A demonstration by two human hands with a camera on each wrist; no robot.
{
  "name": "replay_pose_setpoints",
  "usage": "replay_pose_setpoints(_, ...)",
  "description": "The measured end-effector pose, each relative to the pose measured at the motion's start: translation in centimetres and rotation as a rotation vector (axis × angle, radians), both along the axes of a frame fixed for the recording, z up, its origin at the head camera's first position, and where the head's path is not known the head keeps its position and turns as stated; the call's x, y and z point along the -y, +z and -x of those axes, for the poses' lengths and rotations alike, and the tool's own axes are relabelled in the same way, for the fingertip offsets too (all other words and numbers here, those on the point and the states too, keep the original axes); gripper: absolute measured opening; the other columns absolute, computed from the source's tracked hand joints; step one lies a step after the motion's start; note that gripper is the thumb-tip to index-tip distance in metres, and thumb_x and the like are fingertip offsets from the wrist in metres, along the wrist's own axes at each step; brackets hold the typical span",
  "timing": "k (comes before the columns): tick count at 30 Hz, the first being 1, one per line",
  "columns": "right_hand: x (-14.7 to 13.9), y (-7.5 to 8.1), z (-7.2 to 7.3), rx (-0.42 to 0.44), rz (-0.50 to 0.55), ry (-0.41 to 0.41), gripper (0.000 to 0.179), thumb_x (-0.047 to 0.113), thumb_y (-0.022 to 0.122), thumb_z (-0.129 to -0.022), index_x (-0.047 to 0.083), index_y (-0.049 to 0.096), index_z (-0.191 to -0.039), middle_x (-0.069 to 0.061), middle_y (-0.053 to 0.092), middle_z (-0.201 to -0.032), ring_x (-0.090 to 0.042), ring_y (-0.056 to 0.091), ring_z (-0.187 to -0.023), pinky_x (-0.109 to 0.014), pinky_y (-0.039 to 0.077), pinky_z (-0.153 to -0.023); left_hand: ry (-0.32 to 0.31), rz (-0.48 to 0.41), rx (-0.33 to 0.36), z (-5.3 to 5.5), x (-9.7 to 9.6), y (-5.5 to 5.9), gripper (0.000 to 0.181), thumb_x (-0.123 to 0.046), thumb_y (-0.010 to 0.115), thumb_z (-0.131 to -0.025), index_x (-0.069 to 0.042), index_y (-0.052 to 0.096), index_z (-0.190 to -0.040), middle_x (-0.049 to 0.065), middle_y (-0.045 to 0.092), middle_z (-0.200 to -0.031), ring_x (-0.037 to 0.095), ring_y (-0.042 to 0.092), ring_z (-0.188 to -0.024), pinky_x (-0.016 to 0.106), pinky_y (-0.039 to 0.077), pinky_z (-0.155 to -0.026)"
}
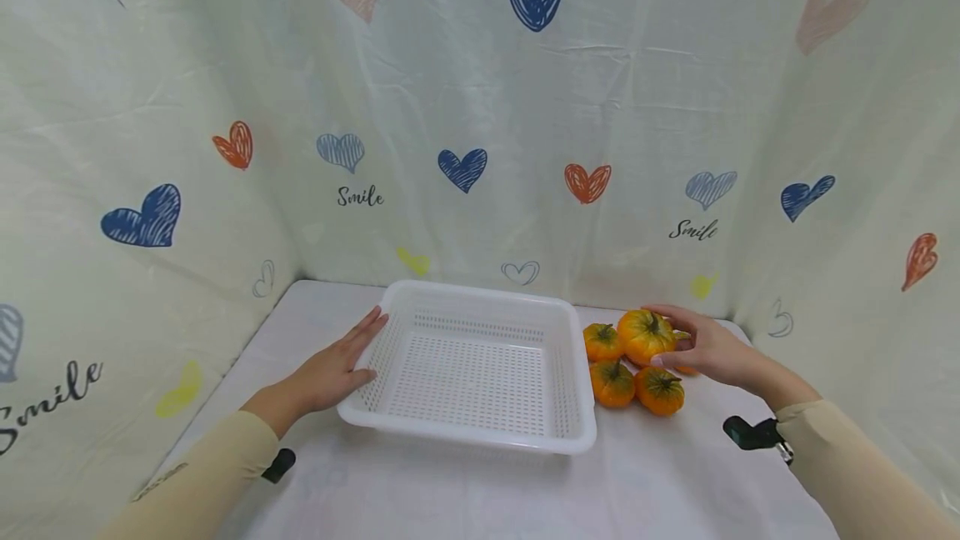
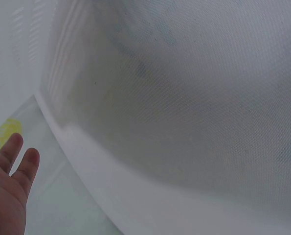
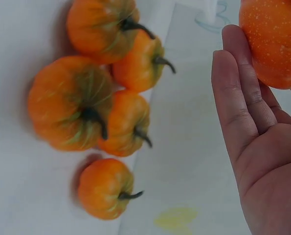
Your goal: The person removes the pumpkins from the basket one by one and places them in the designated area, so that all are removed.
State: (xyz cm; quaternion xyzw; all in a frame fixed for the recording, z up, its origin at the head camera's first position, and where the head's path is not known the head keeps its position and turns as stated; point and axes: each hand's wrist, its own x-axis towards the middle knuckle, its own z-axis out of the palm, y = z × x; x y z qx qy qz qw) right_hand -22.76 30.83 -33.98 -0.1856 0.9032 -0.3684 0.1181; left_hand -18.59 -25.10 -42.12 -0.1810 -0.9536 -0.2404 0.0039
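My right hand (image 1: 708,348) grips a small orange pumpkin (image 1: 643,337) between thumb and fingers, above the other pumpkins. In the right wrist view the held pumpkin (image 3: 275,44) sits against the fingers at the upper right, partly cut off by the frame. Several more orange pumpkins with dark green stems, such as this front one (image 1: 660,391), lie in a group below it. A white perforated plastic basket (image 1: 480,438) stands left of them, with nothing inside. At its left rim my left hand (image 1: 326,373) rests with its fingers extended; the left wrist view shows two fingertips (image 2: 32,159).
The basket's right side stands close beside the pumpkins. A white cloth covers the table (image 1: 495,498). Behind and to both sides hangs a pale curtain (image 1: 420,90) printed with hearts and "Smile".
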Motion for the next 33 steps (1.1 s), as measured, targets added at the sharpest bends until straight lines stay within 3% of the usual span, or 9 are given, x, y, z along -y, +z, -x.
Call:
replay_pose_setpoints(7,-2.8,-1.5,-0.9,-0.04,-0.03,-0.045,0.079,0.032,0.077,-0.088,0.012,0.036,-0.153,-0.028,0.043,-0.144,-0.051,0.046,-0.125,-0.057,0.054,-0.088,0.003,0.006,0.006,-0.1,0.0,0.1,0.079,-0.018,0.061,-0.093,-0.01,0.019,-0.16,0.01,0.009,-0.166,0.043,0.03,-0.143,0.064,0.038,-0.103)
replay_pose_setpoints(16,-6.0,-3.7,-1.7,0.026,-0.087,-0.141,0.082,0.037,0.073,-0.09,0.007,0.031,-0.154,-0.033,0.035,-0.146,-0.055,0.043,-0.125,-0.063,0.052,-0.086,0.003,0.015,0.003,-0.2,-0.1,0.2,0.079,-0.019,0.06,-0.094,-0.01,0.019,-0.16,0.011,0.009,-0.166,0.043,0.029,-0.143,0.064,0.037,-0.104)
replay_pose_setpoints(25,-8.1,-6.0,-1.8,0.108,-0.079,-0.231,0.09,0.037,0.073,-0.09,-0.002,0.023,-0.154,-0.042,0.031,-0.143,-0.039,0.062,-0.109,-0.049,0.057,-0.085,0.002,0.012,0.009,-0.1,-0.1,0.2,0.078,-0.02,0.06,-0.095,-0.01,0.018,-0.16,0.011,0.009,-0.166,0.042,0.027,-0.144,0.064,0.036,-0.105)
replay_pose_setpoints(33,-9.3,-6.9,-1.7,0.143,-0.028,-0.298,0.095,0.038,0.071,-0.093,-0.003,0.015,-0.156,-0.044,0.027,-0.142,-0.037,0.066,-0.102,-0.04,0.059,-0.082,0.005,0.01,0.01,0.0,0.0,0.0,0.079,-0.019,0.06,-0.094,-0.011,0.018,-0.16,0.01,0.008,-0.167,0.041,0.025,-0.145,0.063,0.035,-0.106)
